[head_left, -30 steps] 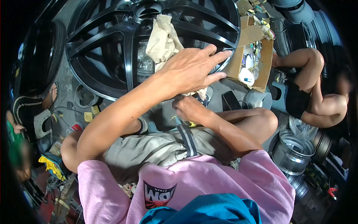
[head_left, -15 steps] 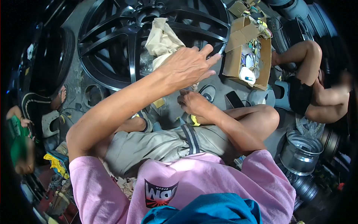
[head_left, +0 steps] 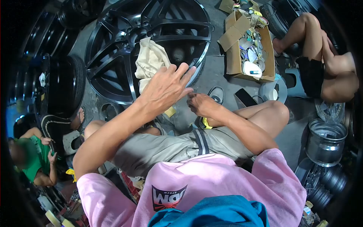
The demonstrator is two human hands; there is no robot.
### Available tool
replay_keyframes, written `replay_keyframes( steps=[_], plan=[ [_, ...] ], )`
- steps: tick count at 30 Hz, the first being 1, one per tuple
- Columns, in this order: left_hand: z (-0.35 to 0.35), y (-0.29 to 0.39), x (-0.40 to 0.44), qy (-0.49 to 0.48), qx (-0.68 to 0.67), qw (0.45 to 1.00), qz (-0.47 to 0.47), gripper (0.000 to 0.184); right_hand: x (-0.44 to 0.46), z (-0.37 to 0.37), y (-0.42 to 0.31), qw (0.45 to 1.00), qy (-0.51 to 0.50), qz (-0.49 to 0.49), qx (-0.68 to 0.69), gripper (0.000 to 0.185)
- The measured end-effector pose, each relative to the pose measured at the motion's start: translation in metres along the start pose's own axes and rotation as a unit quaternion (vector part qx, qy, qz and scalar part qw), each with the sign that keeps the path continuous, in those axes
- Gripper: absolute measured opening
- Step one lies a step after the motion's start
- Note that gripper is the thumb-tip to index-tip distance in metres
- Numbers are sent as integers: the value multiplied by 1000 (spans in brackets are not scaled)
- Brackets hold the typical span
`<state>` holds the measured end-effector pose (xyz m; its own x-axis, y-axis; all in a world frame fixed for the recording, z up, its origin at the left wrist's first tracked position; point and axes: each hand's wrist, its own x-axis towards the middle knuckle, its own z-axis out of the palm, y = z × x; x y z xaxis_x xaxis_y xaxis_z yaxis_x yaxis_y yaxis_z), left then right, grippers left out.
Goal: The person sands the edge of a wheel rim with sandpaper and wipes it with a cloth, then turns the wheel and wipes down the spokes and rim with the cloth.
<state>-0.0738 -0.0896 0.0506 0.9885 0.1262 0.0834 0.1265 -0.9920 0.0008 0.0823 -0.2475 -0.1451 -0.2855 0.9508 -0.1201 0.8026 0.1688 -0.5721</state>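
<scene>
A large black spoked wheel [head_left: 176, 32] with a bright rim edge lies flat in front of me. A crumpled cream cloth [head_left: 149, 58] rests on its near spokes, just beyond my left hand [head_left: 162, 85]. That hand hovers palm down over the wheel's near edge, fingers spread, its thumb close to my right fingertips. My right hand [head_left: 202, 104] is closed, fingers curled together beside the rim; anything between them is hidden or too small to make out. A small yellow block [head_left: 170, 111] is on the floor below my left hand.
An open cardboard box [head_left: 234, 62] of tape rolls and small items stands to the right. A phone [head_left: 245, 97] lies near my knee. Another person's bent leg [head_left: 308, 34] is at the right; someone in a green shirt [head_left: 38, 157] is at left. A silver wheel [head_left: 327, 142] stands lower right.
The view has shifted, so the wheel and cloth appear lower and farther left. My left hand has drawn slightly left across the wheel's near edge. My right hand stays closed near the rim.
</scene>
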Motion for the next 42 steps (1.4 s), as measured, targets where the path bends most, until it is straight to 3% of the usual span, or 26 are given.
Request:
replay_keyframes(
  steps=[7,14,19,25,27,30,32,33,34,37,42],
  plan=[
    [12,3,23,-9,-12,999,-32,66,-13,3,5,995,99,-23,-4,18],
    [17,-2,44,-5,-37,998,-56,68,-10,1,8,997,73,-21,-2,18],
    [22,-7,67,-25,-72,994,-84,84,-9,0,5,1000,21,-16,-18,21],
    [23,-10,65,-32,-88,992,-88,93,-11,3,6,994,94,-37,-45,20],
    [19,-11,54,-38,-92,992,-84,92,-9,-12,5,999,31,16,24,16],
    [15,-14,35,-60,-101,991,-68,87,-9,-19,39,998,24,51,4,16],
    [15,-15,26,-52,-115,990,-59,81,-19,-71,35,991,128,17,32,17],
    [14,-15,23,-51,-116,990,-60,81,-24,-94,30,985,157,70,1,21],
    [12,-15,21,-56,-113,990,-58,78,-23,-95,45,968,244,55,5,25],
    [6,-14,13,-66,-105,991,-53,73,-25,-144,28,937,337,57,77,30],
    [-8,-7,-7,-82,-106,990,-45,71,-18,-156,12,903,428,40,25,33]
  ],
)
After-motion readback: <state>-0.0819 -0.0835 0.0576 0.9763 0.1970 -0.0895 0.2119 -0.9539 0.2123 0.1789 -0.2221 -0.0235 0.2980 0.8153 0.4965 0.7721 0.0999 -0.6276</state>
